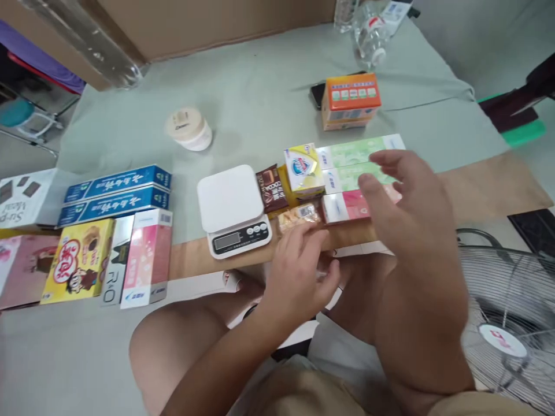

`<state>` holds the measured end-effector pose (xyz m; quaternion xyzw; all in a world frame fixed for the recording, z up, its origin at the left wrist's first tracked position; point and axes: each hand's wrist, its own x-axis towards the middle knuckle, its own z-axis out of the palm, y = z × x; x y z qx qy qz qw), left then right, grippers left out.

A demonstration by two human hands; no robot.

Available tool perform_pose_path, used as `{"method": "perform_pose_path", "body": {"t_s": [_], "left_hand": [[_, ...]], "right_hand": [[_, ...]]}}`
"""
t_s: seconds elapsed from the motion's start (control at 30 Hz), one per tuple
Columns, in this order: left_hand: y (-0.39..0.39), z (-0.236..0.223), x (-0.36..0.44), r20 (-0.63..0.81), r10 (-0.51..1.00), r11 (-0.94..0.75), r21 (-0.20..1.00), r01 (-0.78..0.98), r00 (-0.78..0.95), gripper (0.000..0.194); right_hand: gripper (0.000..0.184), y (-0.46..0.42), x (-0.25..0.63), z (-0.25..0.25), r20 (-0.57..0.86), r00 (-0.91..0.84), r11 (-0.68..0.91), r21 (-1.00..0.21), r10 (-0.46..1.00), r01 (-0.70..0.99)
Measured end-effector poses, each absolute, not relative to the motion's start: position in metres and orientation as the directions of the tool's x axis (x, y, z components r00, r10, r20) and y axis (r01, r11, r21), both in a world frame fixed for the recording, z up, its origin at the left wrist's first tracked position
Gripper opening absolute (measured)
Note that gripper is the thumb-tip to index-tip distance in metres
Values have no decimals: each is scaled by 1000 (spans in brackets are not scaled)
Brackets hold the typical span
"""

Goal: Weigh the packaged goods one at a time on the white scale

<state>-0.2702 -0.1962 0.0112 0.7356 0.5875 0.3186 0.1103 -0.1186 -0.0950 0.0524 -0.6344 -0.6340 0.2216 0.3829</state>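
My left hand is at the table's near edge, its fingertips by a small clear-wrapped snack. Its thumb stands apart from the fingers, and I make out nothing firmly held. My right hand is open, thumb and fingers apart, above a pink-and-white box and two green-and-white boxes, partly hiding them. To the left of these are a yellow soap box and a brown cocoa packet. A white kitchen scale with a bare plate lies left of the packet.
Several boxes stand at left, including two blue boxes, a yellow snack box and a pink box. Farther back are a lidded tub, an orange box over a phone, and plastic bottles. A fan stands at right.
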Motion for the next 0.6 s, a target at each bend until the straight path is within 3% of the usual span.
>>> {"method": "perform_pose_path", "body": {"t_s": [0.1,0.2,0.4,0.5,0.6], "left_hand": [[-183,5,-237,247,967,-164,422,892,61,48],[-163,2,-224,168,981,-147,347,926,93,55],[-136,-2,-221,113,992,-93,275,957,64,55],[-134,-5,-218,120,992,-69,270,960,37,51],[-134,-7,-215,120,993,-34,296,954,-2,53]], "right_hand": [[44,-78,-82,52,65,323,-167,-751,944,639],[49,-72,-59,51,-35,380,-289,-716,924,636],[71,-67,-37,25,-226,215,-312,-686,950,658],[78,-68,-35,24,-218,178,-281,-713,960,642],[73,-76,-38,44,-187,193,-268,-705,963,656]]}}
